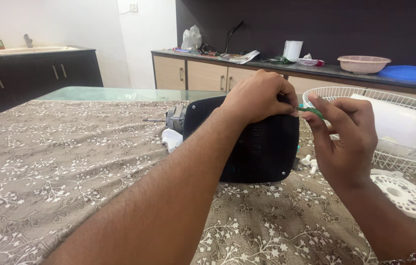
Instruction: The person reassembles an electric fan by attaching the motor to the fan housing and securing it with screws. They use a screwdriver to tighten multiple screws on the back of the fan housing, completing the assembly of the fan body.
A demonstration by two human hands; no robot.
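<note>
Black fan motor housing [259, 147] at frame centre, lying on cloth-covered desk [61, 162]. Left hand [259, 98] clamped over housing's top edge. Right hand [343, 137] pinches green screwdriver [311, 112] beside it. Housing looks rigid plastic, motor-heavy, likely smooth; best held by edges, away from shaft [155, 119].

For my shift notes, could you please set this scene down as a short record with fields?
Left hand: left hand rests on top of the black motor housing, gripping its upper edge.
Right hand: right hand pinches a small green tool at the housing's top right.
Housing: lies on the patterned tablecloth, metal shaft pointing left.
Nearby: white wire fan guard to the right, white round plastic disc in front of it.
Background: counter with a pink bowl.
</note>
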